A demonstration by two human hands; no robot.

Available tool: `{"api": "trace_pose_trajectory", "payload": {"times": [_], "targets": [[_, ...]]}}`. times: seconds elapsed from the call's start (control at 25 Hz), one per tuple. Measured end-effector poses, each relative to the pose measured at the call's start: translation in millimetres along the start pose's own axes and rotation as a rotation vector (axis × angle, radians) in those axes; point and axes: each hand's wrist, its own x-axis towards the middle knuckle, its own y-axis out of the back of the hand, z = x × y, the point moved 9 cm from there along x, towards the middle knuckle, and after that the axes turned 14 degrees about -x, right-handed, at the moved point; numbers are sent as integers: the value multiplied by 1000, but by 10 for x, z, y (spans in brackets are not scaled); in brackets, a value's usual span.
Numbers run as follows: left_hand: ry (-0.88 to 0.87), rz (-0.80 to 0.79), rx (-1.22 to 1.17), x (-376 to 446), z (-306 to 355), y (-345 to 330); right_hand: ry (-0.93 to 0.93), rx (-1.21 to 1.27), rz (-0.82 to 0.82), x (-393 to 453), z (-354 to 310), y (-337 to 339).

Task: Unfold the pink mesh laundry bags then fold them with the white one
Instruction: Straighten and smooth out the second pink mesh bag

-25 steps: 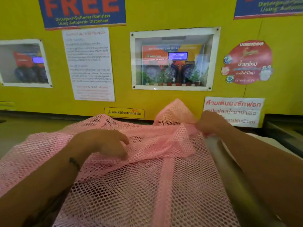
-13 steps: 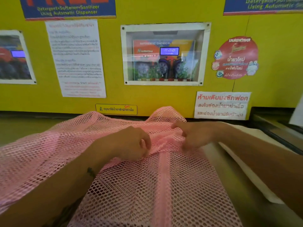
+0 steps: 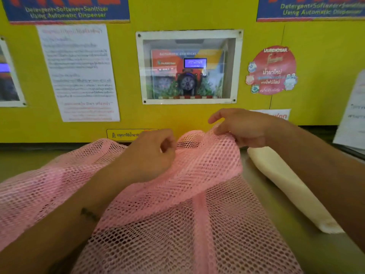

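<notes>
A pink mesh laundry bag [image 3: 177, 224] lies spread over the metal counter [image 3: 276, 230], covering most of the lower view, with a solid pink seam strip down its middle. My left hand [image 3: 150, 155] is closed on the mesh near the far middle of the bag. My right hand [image 3: 241, 127] pinches the far top edge of the pink mesh and lifts it slightly. A folded white bag [image 3: 286, 186] lies on the counter to the right of the pink one, partly under my right forearm.
A yellow wall panel [image 3: 197, 119] stands just behind the counter, with a framed dispenser window [image 3: 188, 67], a paper notice [image 3: 77, 72] and a round red sticker [image 3: 272, 70]. A white sheet [image 3: 353, 113] leans at the far right.
My right hand has risen and moved right, lifting the far edge of the pink mesh. My left hand has shifted right and farther along the bag. More of the white bag shows.
</notes>
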Motion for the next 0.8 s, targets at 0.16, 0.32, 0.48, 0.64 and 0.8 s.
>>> {"api": "trace_pose_trajectory", "payload": {"times": [0.16,0.32,0.48,0.64,0.8], "targets": [[238,-457,29,-261,-9,-504,-29,41,-10,19,82,-41],[259,-621,273,-414,-291,-835,-51,-579,-152,-119,300,-199],[171,-560,270,-404,-147,-764,191,-848,50,-47,163,-130],[207,-358,176,-396,183,-395,365,-1062,-179,77,255,-421],[363,-441,90,-683,463,-359,446,-1200,-264,121,429,-545]]}}
